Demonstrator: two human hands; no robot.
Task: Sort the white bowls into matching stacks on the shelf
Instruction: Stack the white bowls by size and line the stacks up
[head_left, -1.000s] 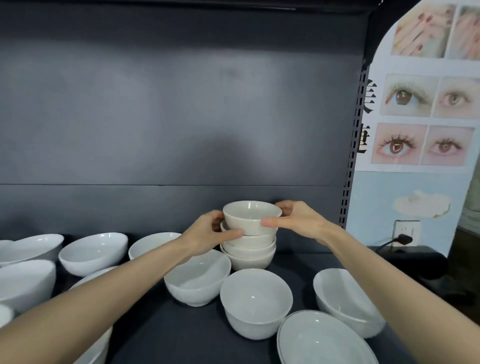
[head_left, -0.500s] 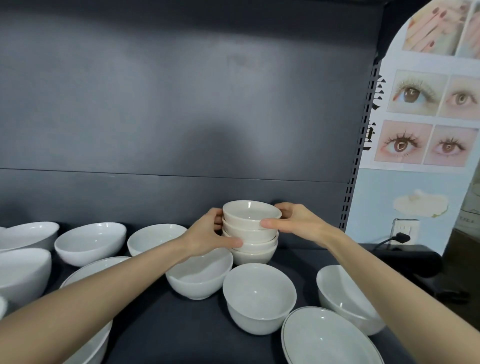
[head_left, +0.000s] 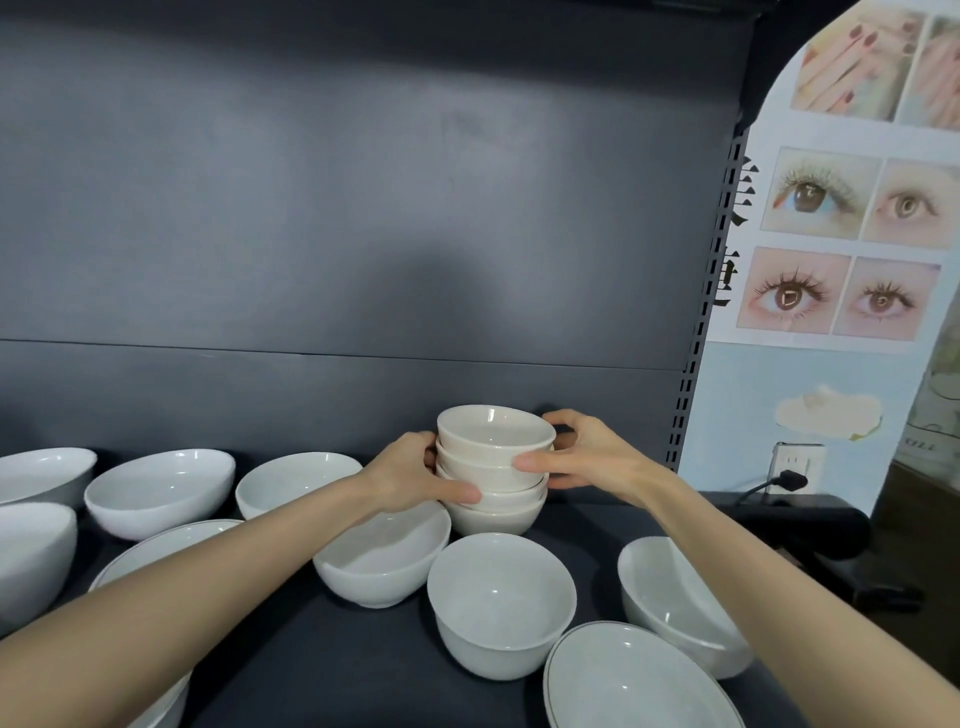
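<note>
Bowls (head_left: 501, 603) were plain white; stacked ones (head_left: 496, 470) cream-ish. Shelf (head_left: 332, 660) was dark grey; poster (head_left: 810, 395) pale blue w/ eye pics.

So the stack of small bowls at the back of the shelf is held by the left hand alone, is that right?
Not quite: in the head view the left hand and the right hand both hold the stack of small bowls.

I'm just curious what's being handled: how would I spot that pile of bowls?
Follow the shelf's dark back wall to the slotted upright on the right. Just left of it stands the stack of small bowls, the left hand and right hand gripping its sides. It looks creamier and smaller than the loose white bowls around it.
</note>
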